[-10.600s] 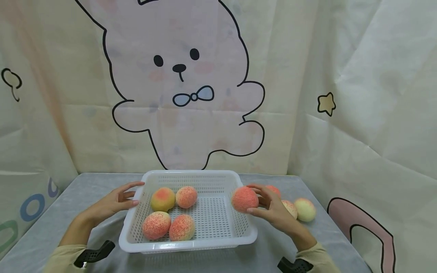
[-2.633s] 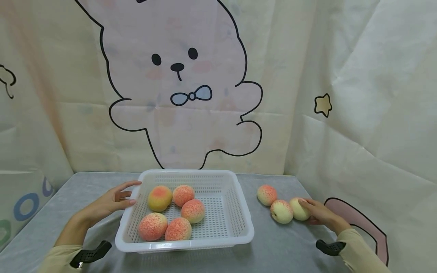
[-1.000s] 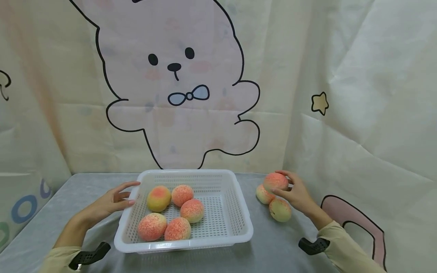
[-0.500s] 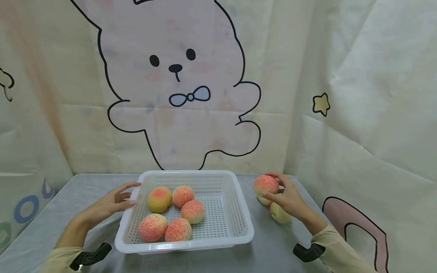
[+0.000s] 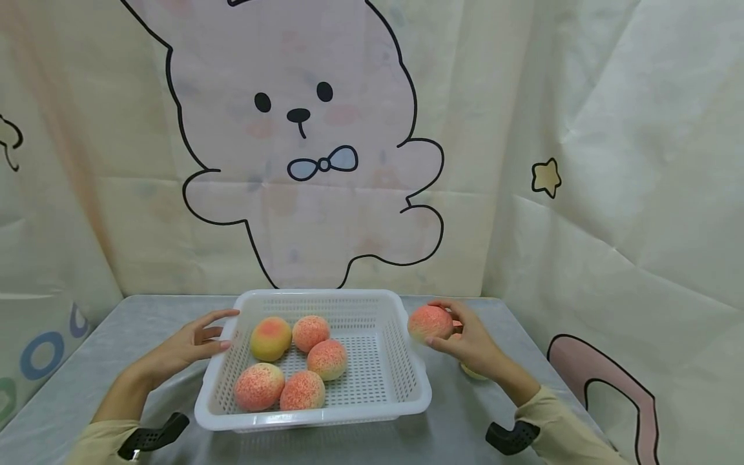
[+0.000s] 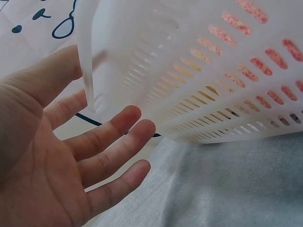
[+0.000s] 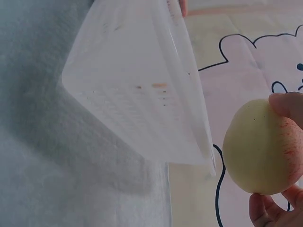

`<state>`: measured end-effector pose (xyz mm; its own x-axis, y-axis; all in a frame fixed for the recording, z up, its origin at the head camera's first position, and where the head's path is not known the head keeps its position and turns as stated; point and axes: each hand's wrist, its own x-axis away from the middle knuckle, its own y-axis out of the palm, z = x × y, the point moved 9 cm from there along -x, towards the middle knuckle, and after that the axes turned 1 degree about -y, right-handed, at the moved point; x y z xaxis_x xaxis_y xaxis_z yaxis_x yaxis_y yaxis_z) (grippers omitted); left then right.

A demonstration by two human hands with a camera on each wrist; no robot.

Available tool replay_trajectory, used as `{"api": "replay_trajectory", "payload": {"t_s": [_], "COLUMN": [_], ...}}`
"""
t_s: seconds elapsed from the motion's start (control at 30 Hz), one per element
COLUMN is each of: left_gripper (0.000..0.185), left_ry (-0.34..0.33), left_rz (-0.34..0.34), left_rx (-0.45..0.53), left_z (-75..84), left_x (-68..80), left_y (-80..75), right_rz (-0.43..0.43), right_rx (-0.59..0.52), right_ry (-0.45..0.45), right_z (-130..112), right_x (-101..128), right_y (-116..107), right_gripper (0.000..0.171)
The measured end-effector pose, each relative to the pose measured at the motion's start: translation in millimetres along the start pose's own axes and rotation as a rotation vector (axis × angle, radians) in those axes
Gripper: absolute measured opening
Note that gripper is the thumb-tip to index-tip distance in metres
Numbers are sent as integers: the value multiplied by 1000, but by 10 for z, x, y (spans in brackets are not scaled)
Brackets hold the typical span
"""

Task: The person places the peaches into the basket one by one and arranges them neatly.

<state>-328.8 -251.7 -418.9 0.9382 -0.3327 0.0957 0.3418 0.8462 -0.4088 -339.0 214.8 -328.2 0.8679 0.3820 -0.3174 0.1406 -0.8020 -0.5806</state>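
Note:
My right hand [image 5: 471,342] holds a pink-and-yellow peach [image 5: 430,323] between thumb and fingers, at the right rim of the white perforated basket [image 5: 407,408]. The right wrist view shows this peach [image 7: 258,151] raised beside the rim, its pale side toward the camera. My left hand [image 5: 183,349] is at the basket's left rim. In the left wrist view, thumb and index of the left hand [image 6: 75,156] touch the rim, while the other fingers stretch loosely beside the perforated wall. Several peaches [image 5: 259,386] lie in the basket's left and middle parts.
Behind my right hand, a reddish peach [image 5: 457,325] and a yellowish peach [image 5: 473,372] are mostly hidden on the grey-covered table [image 5: 459,420]. A printed curtain [image 5: 465,129] hangs behind the table and along its sides.
Over ten seconds, a fifth peach has come into the basket. Within the last second, my right hand has carried another peach leftward from the table group to the rim. My left hand stays put.

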Motion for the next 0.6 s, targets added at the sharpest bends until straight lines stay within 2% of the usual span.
{"api": "replay_trajectory", "payload": {"t_s": [0.17,0.37,0.6], "left_gripper": [74,74,73], "left_ry": [6,4,6], "left_rz": [5,3,3], "left_rx": [0,4,7], "left_z": [-13,-32,-15], "left_x": [-2,7,-12], "left_y": [8,14,-11], "right_rz": [-18,-40,-79], "right_rx": [6,58,19], "right_ry": [0,-68,-100], "right_z": [-42,-130,-204], "right_x": [10,8,1], "right_y": [111,242,384], "right_gripper": [63,63,61]}}
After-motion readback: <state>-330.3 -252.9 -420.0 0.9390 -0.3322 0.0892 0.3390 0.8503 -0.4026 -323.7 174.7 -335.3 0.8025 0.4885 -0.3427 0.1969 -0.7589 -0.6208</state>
